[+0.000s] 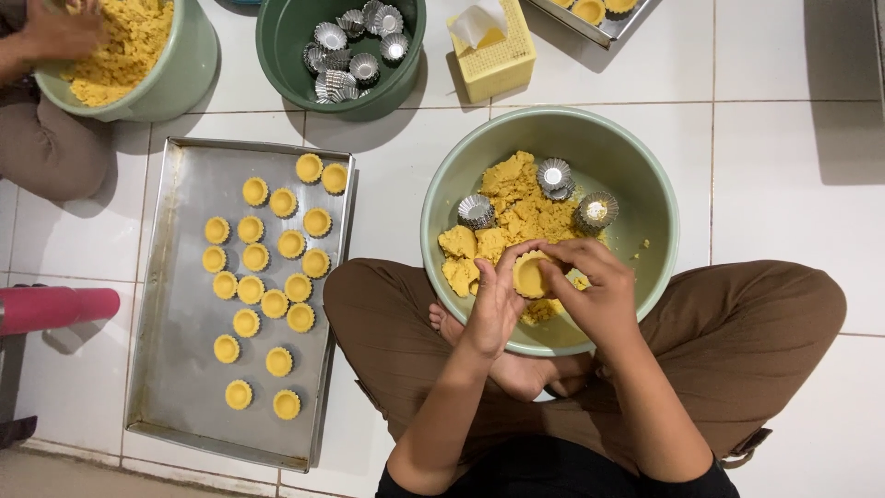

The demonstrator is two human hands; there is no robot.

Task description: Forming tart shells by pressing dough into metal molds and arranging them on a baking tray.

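My left hand (493, 309) holds a small tart mould filled with yellow dough (529, 274) over the near side of a pale green bowl (636, 166). My right hand (595, 286) presses its fingers into the dough in that mould. The bowl holds lumps of yellow dough (512, 217) and three empty fluted metal moulds (554, 174). I sit cross-legged in brown trousers with the bowl in front of my legs.
A metal baking tray (175, 369) at my left carries several filled tart shells (265, 263). A dark green bowl (277, 41) of empty moulds and a yellow tissue box (498, 55) stand beyond. Another person's hand (55, 32) reaches into a second dough bowl (184, 74) top left. A second tray (590, 28) lies at the top.
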